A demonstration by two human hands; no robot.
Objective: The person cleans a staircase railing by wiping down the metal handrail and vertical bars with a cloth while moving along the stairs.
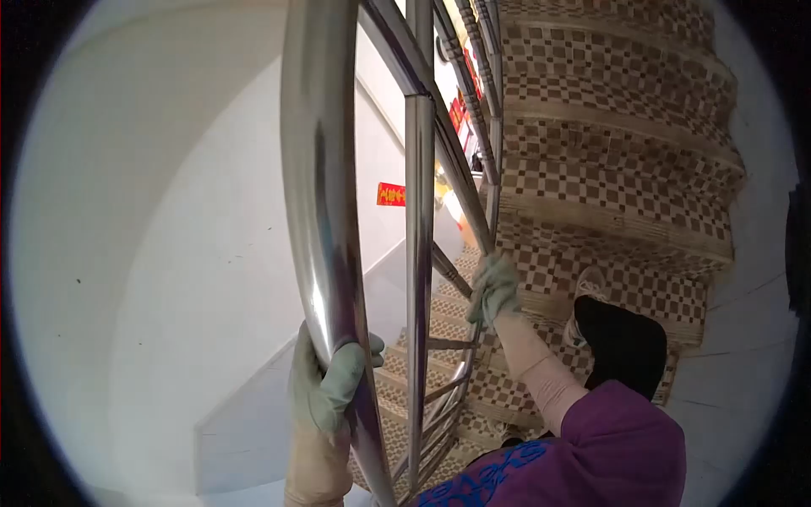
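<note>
My left hand [336, 387], in a pale green glove, is wrapped around the thick, shiny metal handrail [323, 186] of a staircase. Its thumb lies across the near side, and fingertips show beyond the rail. Further right and lower, my right hand [497, 289] wears a similar glove and is closed around a thinner slanting metal bar [456, 177] of the railing. Its fingers are slightly blurred, and whether a cloth lies under them is hidden. Between the hands stands an upright metal post [419, 253].
Tiled stairs [617, 177] in a brown and beige check rise on the right, with a foot in a shoe [590, 287] on one step. A white wall [169, 253] fills the left. Through the railing, a red paper strip [391, 194] and lower steps [443, 372] show.
</note>
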